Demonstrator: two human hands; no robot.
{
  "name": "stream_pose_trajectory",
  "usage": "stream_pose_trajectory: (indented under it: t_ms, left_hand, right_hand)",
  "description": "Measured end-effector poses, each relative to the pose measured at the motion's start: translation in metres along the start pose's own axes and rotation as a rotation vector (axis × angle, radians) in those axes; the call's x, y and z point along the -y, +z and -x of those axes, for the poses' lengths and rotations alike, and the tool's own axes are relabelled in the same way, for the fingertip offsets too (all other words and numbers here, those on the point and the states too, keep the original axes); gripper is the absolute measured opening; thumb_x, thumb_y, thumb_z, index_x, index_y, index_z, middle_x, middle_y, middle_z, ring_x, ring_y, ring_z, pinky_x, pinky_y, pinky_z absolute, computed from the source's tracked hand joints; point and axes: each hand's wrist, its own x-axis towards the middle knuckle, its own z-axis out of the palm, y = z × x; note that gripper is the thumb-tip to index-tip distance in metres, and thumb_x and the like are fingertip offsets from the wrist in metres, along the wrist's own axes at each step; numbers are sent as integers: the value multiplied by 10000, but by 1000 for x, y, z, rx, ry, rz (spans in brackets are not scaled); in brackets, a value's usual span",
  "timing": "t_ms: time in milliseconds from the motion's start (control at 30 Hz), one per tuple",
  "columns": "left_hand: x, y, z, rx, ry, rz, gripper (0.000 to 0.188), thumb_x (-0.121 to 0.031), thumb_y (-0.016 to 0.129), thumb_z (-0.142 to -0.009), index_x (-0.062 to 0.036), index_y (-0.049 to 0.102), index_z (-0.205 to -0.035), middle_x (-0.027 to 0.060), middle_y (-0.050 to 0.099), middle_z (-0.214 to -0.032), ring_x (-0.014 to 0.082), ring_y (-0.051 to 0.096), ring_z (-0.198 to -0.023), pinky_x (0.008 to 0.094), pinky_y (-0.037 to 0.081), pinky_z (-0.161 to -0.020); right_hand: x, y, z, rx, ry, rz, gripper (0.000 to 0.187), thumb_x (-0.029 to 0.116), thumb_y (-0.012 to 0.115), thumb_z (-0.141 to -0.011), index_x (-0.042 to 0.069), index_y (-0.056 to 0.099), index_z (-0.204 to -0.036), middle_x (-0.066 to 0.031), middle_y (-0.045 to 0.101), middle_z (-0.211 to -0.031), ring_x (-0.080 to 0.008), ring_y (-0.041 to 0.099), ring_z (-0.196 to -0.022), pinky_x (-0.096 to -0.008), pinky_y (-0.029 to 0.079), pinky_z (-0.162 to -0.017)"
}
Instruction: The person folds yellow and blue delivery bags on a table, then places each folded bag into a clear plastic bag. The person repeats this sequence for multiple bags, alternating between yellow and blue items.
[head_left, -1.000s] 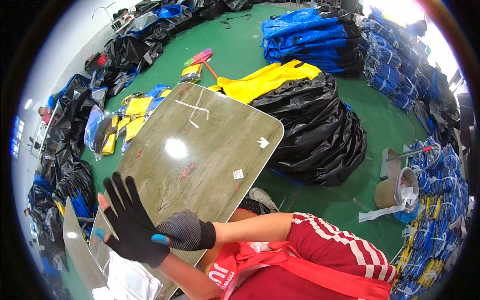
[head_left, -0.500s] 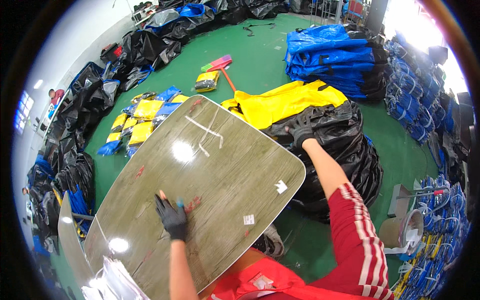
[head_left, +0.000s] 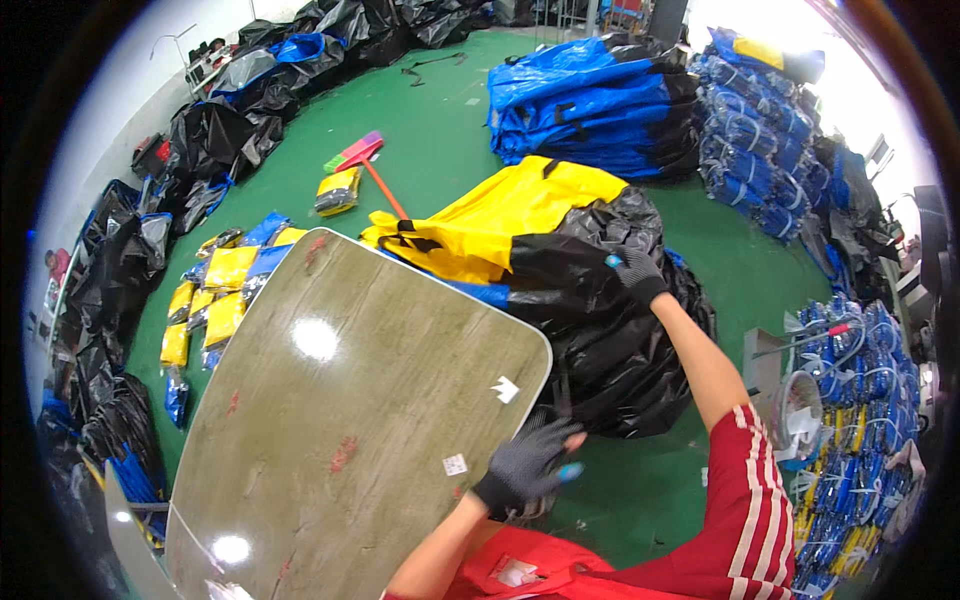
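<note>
"Both our hands: what's changed?"

"Our left hand (head_left: 530,465), loosely spread and empty, has left the tabletop's (head_left: 330,410) middle for its near right edge, so both attend the black-and-yellow pile (head_left: 565,280). Our right hand (head_left: 637,274) rests half-curled there; we can't tell whether it grips."

"Room?"

"Green floor (head_left: 770,275) rightward; the tabletop crowds left."

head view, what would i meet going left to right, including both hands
Yellow-and-blue plastic-wrapped packets, orange-handled pink-and-green broom, dark-gloved left hand, dark-gloved right hand, round grey bin.
</note>
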Motion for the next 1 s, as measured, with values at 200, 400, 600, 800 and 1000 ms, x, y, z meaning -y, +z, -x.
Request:
stream_pose_trajectory:
  t_ms: [200, 400, 600, 800, 1000]
  left_hand:
    - [-19, -8, 89, -302, -552, 1258, 424, -412, 505, -976, -134, 605, -1281, 69, 494, -1421, 247, 523, -1212, 396, 373, -1063]
    - [-12, -127, 199, -360, -524, -1161, 545, -413, 515, -947, -80, 448, -1374, 124, 454, -1442, 326, 362, -1355, 507, 294, -1103]
    - [-91, -206, 397, -699, -914, -1132, 420, -295, 533, -948, -68, 534, -1302, 117, 591, -1282, 314, 520, -1205, 437, 405, -1014]
    - [-190, -194, 429, -485, -849, 265, 393, -234, 526, -951, -77, 525, -1311, 139, 619, -1238, 331, 595, -1116, 460, 466, -953]
    - [-147, -158, 456, -1085, -1031, 769, 579, -394, 648, -901, 3, 507, -1298, 167, 638, -1143, 329, 619, -1002, 460, 505, -842]
  right_hand:
    - [77, -131, 50, -361, -233, -829, 302, 188, 571, -964, 5, 581, -1203, -141, 633, -1165, -253, 617, -1043, -366, 485, -909]
    - [136, -193, 167, 81, -225, -1656, 486, 458, 603, -897, -24, 577, -945, -124, 633, -942, -194, 610, -848, -317, 493, -778]
    - [106, -130, 221, 830, -453, -953, 442, 439, 610, -876, 16, 619, -745, -81, 634, -731, -201, 606, -764, -341, 470, -755]
    - [101, -42, 157, 271, 160, -639, 607, 517, 544, -897, -32, 600, -1150, -232, 646, -1123, -378, 609, -1074, -421, 443, -982]
    - [166, 41, 105, 558, -148, -514, 722, 526, 648, -804, -22, 554, -1265, -244, 635, -1151, -349, 618, -1047, -398, 485, -910]
